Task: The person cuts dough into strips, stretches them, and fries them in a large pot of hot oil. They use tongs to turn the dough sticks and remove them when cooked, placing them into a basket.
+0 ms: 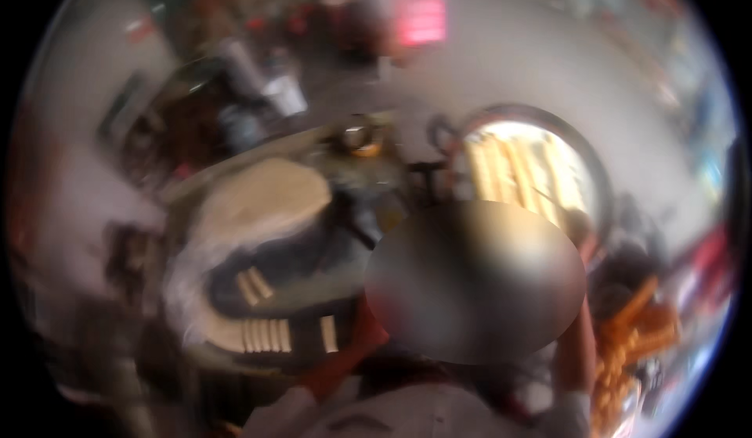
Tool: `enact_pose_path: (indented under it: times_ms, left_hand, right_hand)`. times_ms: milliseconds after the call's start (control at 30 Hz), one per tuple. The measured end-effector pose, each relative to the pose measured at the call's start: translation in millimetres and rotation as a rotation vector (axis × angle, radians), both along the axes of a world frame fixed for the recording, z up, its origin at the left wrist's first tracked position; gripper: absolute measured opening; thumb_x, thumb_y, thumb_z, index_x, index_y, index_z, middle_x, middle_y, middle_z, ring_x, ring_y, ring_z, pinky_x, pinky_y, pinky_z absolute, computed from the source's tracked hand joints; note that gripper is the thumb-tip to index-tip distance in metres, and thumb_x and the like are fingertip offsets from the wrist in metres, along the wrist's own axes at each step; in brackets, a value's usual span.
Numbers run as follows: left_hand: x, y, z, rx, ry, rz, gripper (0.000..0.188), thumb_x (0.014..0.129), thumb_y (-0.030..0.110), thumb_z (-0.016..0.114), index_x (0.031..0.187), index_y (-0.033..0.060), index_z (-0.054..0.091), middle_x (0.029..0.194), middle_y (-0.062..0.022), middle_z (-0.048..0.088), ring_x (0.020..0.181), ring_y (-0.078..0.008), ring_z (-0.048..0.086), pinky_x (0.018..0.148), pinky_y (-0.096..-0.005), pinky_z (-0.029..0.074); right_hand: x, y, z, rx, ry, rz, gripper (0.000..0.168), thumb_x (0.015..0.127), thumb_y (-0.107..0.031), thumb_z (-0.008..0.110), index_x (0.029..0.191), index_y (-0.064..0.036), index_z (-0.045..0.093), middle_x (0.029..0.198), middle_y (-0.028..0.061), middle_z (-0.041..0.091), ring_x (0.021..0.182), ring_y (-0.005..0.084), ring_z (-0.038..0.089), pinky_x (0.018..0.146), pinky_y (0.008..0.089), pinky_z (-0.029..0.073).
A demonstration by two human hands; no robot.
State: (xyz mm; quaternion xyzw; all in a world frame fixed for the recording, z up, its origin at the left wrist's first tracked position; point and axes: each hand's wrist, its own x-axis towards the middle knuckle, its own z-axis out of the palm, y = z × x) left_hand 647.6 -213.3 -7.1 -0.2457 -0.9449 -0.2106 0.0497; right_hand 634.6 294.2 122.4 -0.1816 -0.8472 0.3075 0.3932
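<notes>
My right hand [578,229] is at the right side of a wide round pan [602,174]. From it a thin stick [545,196] reaches over several long pale-yellow dough sticks [510,165] lying in the pan. A blurred oval patch hides much of the space between my arms. My left hand [375,325] is partly behind that patch, near the worktable's right end, and its fingers cannot be made out. Left of it lie a single cut dough strip [329,333] and a row of cut strips [267,336].
A large slab of dough [270,194] lies on the worktable [311,276], with two short strips [255,285] in front. A round container [358,138] stands at the table's far end. Golden-brown fried dough sticks [640,332] are piled at right. A pink crate [422,21] is farther off.
</notes>
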Motion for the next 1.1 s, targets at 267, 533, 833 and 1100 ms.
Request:
enact_pose_path:
  times_ms: [267,533,833,1100]
  left_hand:
    - [4.9,-6.3,28.3,0.135,-0.159,-0.017,0.037,0.096,0.020,0.061,0.127,0.0008,0.057,0.128,-0.0188,0.055,0.115,-0.0341,0.056,0.099,-0.0476,0.045]
    - [-9.7,1.1,99.6,0.271,-0.129,-0.166,0.023,0.094,0.012,0.062,0.114,0.0014,0.059,0.107,-0.0115,0.058,0.095,-0.0246,0.060,0.084,-0.0393,0.050]
    - [-6.2,-1.4,62.9,0.315,-0.221,-0.078,0.020,0.096,0.011,0.061,0.114,0.0020,0.059,0.104,-0.0084,0.060,0.094,-0.0212,0.062,0.084,-0.0355,0.051]
    - [-8.3,-1.3,62.7,0.593,-0.450,-0.193,0.020,0.099,0.009,0.058,0.117,0.0023,0.060,0.105,-0.0078,0.061,0.096,-0.0205,0.062,0.087,-0.0347,0.053]
  right_hand:
    - [-23.0,46.2,-40.5,-0.117,0.032,0.162,0.013,0.095,-0.008,0.059,0.098,0.000,0.069,0.088,0.0103,0.068,0.080,0.0200,0.064,0.069,0.0345,0.049]
    - [-18.9,38.2,-35.5,0.264,-0.057,0.068,0.016,0.097,-0.006,0.057,0.101,0.003,0.070,0.089,0.0145,0.069,0.081,0.0247,0.067,0.073,0.0349,0.052]
    - [-15.2,9.6,-17.3,0.188,-0.048,0.197,0.018,0.094,-0.003,0.056,0.102,0.001,0.072,0.099,0.0164,0.071,0.087,0.0294,0.068,0.077,0.0368,0.053]
    - [-24.2,-26.2,2.3,0.235,0.090,0.085,0.017,0.093,-0.001,0.057,0.100,0.005,0.070,0.102,0.0179,0.072,0.087,0.0246,0.070,0.076,0.0341,0.054]
